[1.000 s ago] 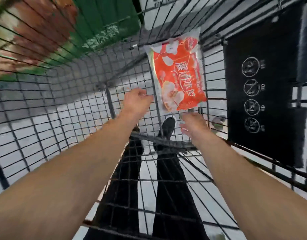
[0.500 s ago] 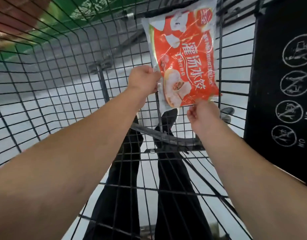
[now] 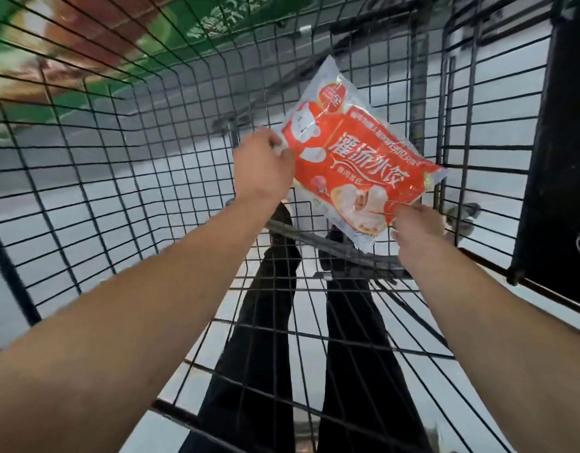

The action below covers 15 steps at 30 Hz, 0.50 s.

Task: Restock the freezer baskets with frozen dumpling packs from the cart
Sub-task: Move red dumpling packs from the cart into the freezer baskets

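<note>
An orange-red dumpling pack (image 3: pixel 357 165) with white lettering and clear edges is held tilted inside the black wire cart (image 3: pixel 118 178). My left hand (image 3: pixel 262 168) grips its left edge with curled fingers. My right hand (image 3: pixel 416 223) pinches its lower right corner. The pack is lifted off the cart's wire floor. No other pack shows in the cart.
The cart's wire walls rise on the left, far side and right. A black panel with white round symbols (image 3: pixel 563 152) stands at the right. My legs in dark trousers (image 3: pixel 272 322) and grey floor show through the mesh. A green and red sign (image 3: pixel 86 50) is beyond the cart.
The pack has turned from nearly upright to slanting down to the right, and has come nearer. Both hands keep hold of it, the left at its edge, the right at its corner.
</note>
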Tool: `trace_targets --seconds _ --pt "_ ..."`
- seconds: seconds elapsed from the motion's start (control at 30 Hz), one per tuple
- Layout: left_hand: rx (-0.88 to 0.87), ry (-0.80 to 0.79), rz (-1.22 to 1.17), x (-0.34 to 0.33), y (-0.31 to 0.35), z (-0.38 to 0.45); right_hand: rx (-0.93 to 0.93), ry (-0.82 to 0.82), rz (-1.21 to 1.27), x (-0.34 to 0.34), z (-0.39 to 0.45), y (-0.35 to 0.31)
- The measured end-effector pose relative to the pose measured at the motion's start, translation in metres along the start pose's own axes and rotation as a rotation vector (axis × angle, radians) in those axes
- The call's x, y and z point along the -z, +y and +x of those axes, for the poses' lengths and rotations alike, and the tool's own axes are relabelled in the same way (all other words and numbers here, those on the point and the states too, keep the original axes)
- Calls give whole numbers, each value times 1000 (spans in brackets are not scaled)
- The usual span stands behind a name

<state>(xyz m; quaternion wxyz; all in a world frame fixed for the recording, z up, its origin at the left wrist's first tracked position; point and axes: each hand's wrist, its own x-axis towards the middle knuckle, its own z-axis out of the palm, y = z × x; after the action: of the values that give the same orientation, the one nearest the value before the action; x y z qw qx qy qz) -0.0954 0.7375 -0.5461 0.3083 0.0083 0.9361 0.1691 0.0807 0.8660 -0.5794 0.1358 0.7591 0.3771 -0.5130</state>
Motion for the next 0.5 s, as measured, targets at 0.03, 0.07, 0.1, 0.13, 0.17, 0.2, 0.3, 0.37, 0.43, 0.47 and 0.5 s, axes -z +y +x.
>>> trace_targets --seconds 0.03,0.07,0.1,0.13,0.17,0.2,0.3,0.37,0.43,0.47,0.5 --pt "-42 20 18 1 3 14 -3 -10 -10 -3 1 1" --pt "-65 14 38 1 6 28 -3 -15 -14 -6 1 2" --pt "-78 -8 56 -1 9 39 0 -14 -8 -9 3 3" --pt "-88 -37 76 -4 14 49 7 -8 8 -10 5 4" --pt "-96 -69 103 -8 17 55 14 -2 29 -10 4 5" --pt "-94 -92 118 -10 20 59 18 5 36 -9 3 6" --pt "-17 -199 37 -15 17 66 94 104 -23 -4 -1 6" --pt "22 -275 0 -14 9 66 169 193 -81 1 -3 2" --pt "43 -346 -43 -9 1 60 234 255 -148 7 -7 -3" --pt "60 -377 -80 -4 -4 51 261 271 -189 10 -17 -5" --pt "80 -393 -123 0 -11 43 287 272 -197 13 -23 -7"
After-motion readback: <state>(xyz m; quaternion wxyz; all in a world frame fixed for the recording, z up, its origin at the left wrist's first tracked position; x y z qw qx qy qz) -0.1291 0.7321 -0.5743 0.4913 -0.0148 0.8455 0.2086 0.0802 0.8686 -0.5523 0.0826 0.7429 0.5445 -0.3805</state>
